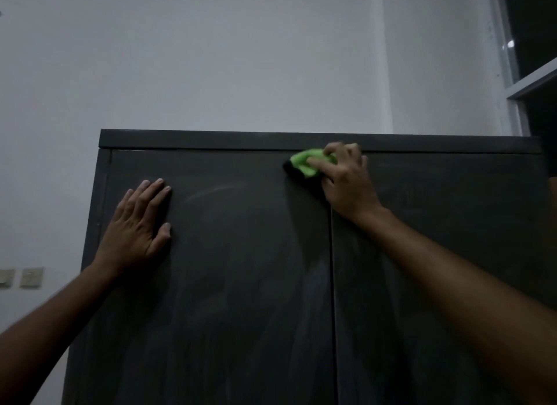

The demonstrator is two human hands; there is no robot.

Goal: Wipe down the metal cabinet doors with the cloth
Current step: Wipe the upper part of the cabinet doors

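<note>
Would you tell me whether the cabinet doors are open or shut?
Shut: the left door and right door lie flush, meeting at a thin central seam.

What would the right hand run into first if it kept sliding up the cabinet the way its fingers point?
The right hand, gripping the green cloth, already sits at the doors' top edge, so it would probably meet the cabinet's top rail first.

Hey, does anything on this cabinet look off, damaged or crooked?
Nothing looks damaged or askew. The left door shows pale curved smear marks near the left hand; the right hand holds the green cloth at its top.
</note>
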